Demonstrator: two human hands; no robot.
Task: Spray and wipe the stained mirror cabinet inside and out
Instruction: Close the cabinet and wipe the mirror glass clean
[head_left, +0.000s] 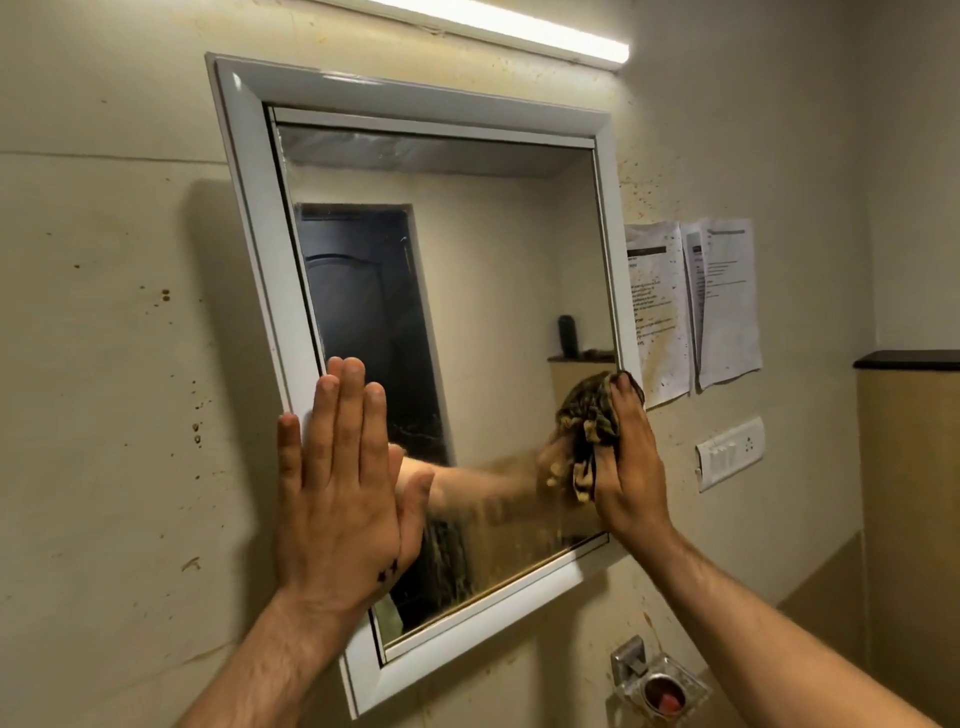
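The mirror cabinet (249, 171) hangs on the wall with a white frame and its mirror door closed. Brownish smears cover the lower part of the glass (519, 540); the upper glass looks cleaner. My left hand (343, 488) presses flat with straight fingers on the lower left of the frame and glass. My right hand (626, 467) grips a bunched dark patterned cloth (589, 415) against the glass at the lower right, close to the frame's right edge. No spray bottle is in view.
Two printed sheets (691, 306) are stuck to the wall right of the cabinet. A switch plate (730, 452) sits below them. A metal-and-glass soap dish (660, 686) juts out under the cabinet. A tube light (519, 31) runs above. The wall is speckled with brown stains.
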